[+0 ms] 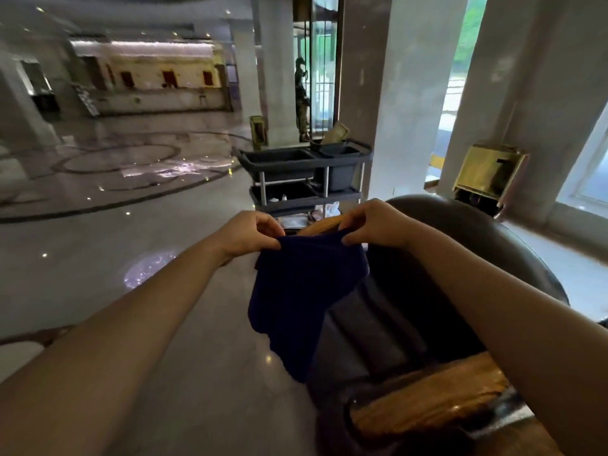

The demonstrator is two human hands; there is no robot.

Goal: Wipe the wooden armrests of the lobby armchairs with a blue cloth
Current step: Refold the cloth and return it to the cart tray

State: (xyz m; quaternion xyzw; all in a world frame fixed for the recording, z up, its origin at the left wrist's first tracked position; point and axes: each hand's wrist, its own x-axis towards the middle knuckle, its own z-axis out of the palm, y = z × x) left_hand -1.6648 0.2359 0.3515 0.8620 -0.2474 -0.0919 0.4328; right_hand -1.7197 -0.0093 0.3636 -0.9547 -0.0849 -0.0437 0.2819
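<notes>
A dark blue cloth (302, 291) hangs in the air in front of me, held by its top edge. My left hand (251, 235) pinches the left corner and my right hand (375, 223) pinches the right corner. Below and to the right stands a dark armchair (477, 245) with a curved back. Its near wooden armrest (427, 399) lies under my right forearm at the bottom right. The far wooden armrest (324, 225) peeks out just behind the cloth, between my hands. The cloth touches neither armrest.
A grey cleaning cart (306, 174) with bins stands right behind the armchair. White pillars (404, 93) and a gold box (490, 172) line the right side by the windows. Polished marble floor (131, 225) spreads to the left. A person (302, 97) stands far off by the glass doors.
</notes>
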